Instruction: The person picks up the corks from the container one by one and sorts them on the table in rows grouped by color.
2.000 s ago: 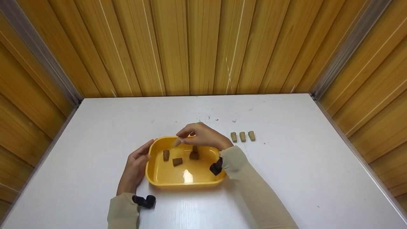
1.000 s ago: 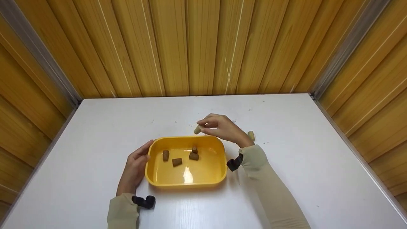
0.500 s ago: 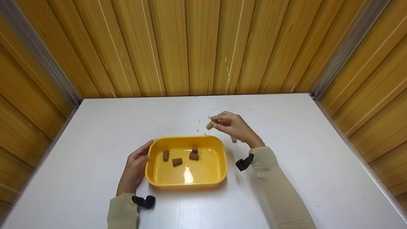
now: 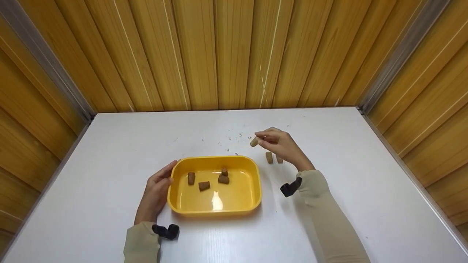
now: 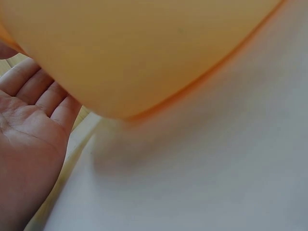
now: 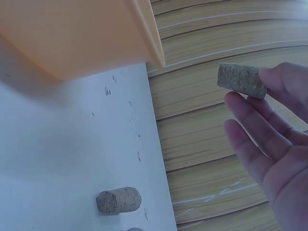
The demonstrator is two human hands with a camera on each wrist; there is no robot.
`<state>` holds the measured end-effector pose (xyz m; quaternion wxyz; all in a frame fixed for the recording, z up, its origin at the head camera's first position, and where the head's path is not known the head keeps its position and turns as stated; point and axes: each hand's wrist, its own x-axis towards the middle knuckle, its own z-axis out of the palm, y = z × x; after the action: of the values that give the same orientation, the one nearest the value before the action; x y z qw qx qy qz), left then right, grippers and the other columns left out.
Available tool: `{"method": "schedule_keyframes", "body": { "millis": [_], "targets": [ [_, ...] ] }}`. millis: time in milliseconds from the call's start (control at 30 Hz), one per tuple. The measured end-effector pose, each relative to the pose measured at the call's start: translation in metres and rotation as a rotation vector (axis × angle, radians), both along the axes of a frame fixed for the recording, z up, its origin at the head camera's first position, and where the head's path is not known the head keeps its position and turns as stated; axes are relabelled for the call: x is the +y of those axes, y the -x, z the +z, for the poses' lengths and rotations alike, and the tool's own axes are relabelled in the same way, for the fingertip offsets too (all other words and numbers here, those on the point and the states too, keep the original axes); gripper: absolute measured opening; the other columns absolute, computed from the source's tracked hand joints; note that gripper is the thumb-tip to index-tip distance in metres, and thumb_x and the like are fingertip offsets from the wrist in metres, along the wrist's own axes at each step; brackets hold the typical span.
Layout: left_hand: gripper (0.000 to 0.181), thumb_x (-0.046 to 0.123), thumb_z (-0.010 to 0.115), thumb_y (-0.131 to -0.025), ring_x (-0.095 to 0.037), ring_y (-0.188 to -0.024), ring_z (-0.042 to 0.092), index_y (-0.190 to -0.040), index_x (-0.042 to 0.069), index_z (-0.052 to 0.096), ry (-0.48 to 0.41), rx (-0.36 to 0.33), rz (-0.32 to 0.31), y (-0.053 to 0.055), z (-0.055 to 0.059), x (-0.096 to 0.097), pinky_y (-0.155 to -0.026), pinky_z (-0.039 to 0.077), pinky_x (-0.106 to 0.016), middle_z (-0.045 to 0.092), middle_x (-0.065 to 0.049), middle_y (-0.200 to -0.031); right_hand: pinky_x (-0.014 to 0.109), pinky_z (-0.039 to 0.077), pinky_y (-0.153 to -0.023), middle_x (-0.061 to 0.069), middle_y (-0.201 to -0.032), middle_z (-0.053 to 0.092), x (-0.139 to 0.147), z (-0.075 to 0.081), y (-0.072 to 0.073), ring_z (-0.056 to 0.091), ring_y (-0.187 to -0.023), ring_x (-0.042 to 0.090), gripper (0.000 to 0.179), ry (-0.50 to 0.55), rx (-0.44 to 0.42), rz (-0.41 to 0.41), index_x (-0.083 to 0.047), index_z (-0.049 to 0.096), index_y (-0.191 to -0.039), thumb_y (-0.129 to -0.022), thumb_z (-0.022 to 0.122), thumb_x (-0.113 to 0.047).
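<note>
In the head view my left hand [image 4: 157, 190] rests along the left side of a yellow plastic tub [image 4: 215, 211], thumb at the rim. The left wrist view shows its straight fingers [image 5: 43, 89] against the outer wall. Several brown corks lie in the tub, among them a tapered cork [image 4: 204, 186]. My right hand [image 4: 279, 144] pinches another cork [image 6: 242, 80] between thumb and fingertips, raised above the table to the right of the tub's far edge. Below it stand two corks, the left one [image 4: 269, 157] in full sight and the right one [image 4: 279, 160] partly covered by the hand.
The white table [image 4: 91, 175] carries small dark crumbs [image 4: 240, 135] beyond the tub. Wood-patterned panels [image 4: 234, 54] enclose the back and both sides. A black wrist camera [image 4: 166, 231] sits at the left cuff and another black wrist camera [image 4: 291, 187] at the right.
My right hand has carried the cork from over the tub out past its far edge and to the right. The third cork standing on the table is now out of sight. My left hand stays put.
</note>
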<state>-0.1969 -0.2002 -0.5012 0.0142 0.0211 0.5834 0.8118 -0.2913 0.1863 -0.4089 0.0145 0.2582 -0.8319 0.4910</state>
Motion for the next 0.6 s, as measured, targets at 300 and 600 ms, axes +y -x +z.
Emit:
{"method": "schedule_keyframes", "body": {
  "millis": [300,600],
  "targets": [
    [0.057,-0.008,0.039,-0.088,-0.008,-0.134,0.046,-0.144,0.003,0.042,0.029,-0.007,-0.013,-0.001,0.002,0.002,-0.107,0.041,-0.023,0.042,-0.009,-0.15,0.042,0.05,-0.1,0.017,-0.117,0.062,0.013,0.001,-0.004,0.059,-0.108,0.027,0.032,-0.025,-0.043,-0.058,-0.002,0.064,-0.123,-0.093,0.06,-0.011],
    [0.058,-0.007,0.041,-0.088,-0.006,-0.132,0.047,-0.145,0.0,0.038,0.018,-0.001,-0.025,-0.001,0.003,0.001,-0.107,0.041,-0.022,0.042,-0.008,-0.151,0.019,0.051,-0.088,0.02,-0.117,0.062,0.021,0.021,-0.021,0.062,-0.105,0.032,0.034,-0.072,-0.076,-0.108,0.0,0.061,-0.126,-0.093,0.059,-0.01]
  ]
}}
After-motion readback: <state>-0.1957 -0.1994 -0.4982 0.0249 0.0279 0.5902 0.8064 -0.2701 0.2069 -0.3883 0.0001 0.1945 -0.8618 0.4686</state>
